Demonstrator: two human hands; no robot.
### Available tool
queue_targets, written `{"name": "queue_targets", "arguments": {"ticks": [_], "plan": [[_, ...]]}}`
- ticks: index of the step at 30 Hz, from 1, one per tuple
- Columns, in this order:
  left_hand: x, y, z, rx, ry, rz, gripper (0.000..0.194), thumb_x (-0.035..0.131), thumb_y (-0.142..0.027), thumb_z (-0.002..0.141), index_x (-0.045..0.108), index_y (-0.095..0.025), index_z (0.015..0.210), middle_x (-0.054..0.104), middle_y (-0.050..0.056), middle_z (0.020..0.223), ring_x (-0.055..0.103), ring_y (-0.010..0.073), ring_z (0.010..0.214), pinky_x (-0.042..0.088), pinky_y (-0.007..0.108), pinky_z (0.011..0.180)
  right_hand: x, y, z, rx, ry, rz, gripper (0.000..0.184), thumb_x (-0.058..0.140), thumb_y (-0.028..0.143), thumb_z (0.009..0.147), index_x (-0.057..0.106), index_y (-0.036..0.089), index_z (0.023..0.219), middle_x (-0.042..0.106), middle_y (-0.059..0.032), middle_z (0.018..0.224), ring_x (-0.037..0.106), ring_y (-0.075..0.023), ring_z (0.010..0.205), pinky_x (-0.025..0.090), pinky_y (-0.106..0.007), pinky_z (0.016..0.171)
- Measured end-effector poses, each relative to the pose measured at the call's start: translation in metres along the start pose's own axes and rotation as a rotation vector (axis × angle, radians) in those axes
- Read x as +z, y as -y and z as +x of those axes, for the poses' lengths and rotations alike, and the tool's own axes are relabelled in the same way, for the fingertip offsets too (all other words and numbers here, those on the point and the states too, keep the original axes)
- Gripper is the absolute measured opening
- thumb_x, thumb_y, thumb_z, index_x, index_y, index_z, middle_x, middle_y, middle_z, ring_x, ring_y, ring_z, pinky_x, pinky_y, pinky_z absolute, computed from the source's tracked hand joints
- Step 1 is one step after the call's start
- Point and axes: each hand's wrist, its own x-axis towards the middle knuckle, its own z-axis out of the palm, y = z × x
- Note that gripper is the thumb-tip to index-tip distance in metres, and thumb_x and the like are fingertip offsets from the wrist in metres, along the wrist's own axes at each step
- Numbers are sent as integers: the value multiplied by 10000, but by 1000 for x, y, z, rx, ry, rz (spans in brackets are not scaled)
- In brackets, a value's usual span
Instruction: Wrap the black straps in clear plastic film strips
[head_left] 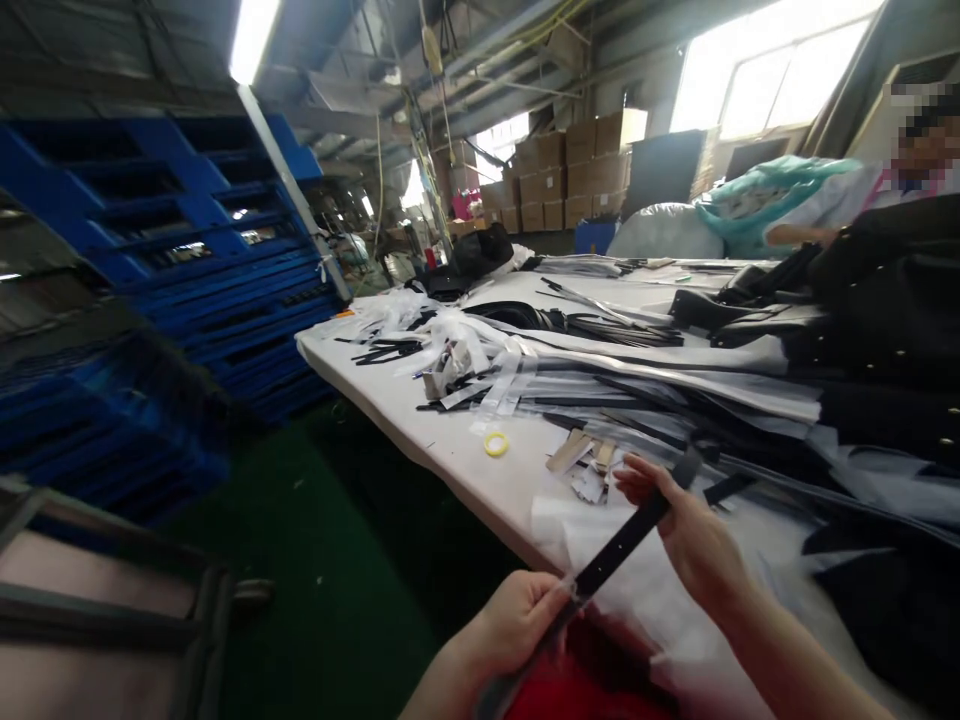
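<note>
A long black strap (619,548) with small holes along it runs slantwise in front of me. My left hand (517,618) is closed on its lower part, thumb pressed over the strap. Higher up, my right hand (694,530) loosely holds the strap in the gap between thumb and fingers, fingertips fairly stretched. The strap's upper end (697,452) bends over beyond that hand and is blurred. Beneath the hands lie white sheets (577,525) on the table edge. Scraps of brown and white card (581,455) sit just beyond my right hand.
The white-covered table (465,495) carries a yellow tape ring (496,444), black strips (637,335), white strips (510,375) and black bags (750,315). A co-worker (862,205) stands at the far right. Blue pallets (247,270) are stacked left; a framed cart (105,620) stands lower left.
</note>
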Motion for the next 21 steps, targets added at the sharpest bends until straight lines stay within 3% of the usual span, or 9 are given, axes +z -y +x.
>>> {"name": "queue_targets", "arguments": {"ticks": [5,10,12,15,21], "plan": [[7,-2,11,102,-93,-41,671,383,-775,852,578,-160,669,562,14,513,508,112,432,377,213,448,14,-21,-11,106,283,-148,503,661,684,740,785,291,1029,753,-98,998,631,-384,1121,473,-552,1001],[7,-3,11,38,-65,0,671,410,-799,819,574,-167,666,544,4,495,499,116,417,345,211,417,-2,-9,3,55,122,-40,550,602,700,793,733,305,1153,724,-77,1138,626,-316,1146,404,-510,1084],[11,-6,14,71,-93,-34,675,398,-791,832,599,-156,721,590,26,537,538,129,451,395,224,454,-1,-8,1,81,174,-90,582,638,717,759,749,280,1128,735,-90,1101,640,-323,1105,418,-512,1062],[15,-12,19,138,-134,-14,642,401,-735,877,619,-140,769,623,41,560,552,129,470,412,225,480,5,-9,-6,133,366,-179,643,679,728,716,750,242,1132,742,-113,1066,667,-335,1007,471,-529,969],[16,-12,24,95,-93,-27,634,445,-737,855,628,-134,791,594,8,530,543,125,449,377,213,446,-11,26,9,13,267,-77,536,573,662,865,725,244,1163,720,-103,1144,611,-277,1174,376,-459,1088]]}}
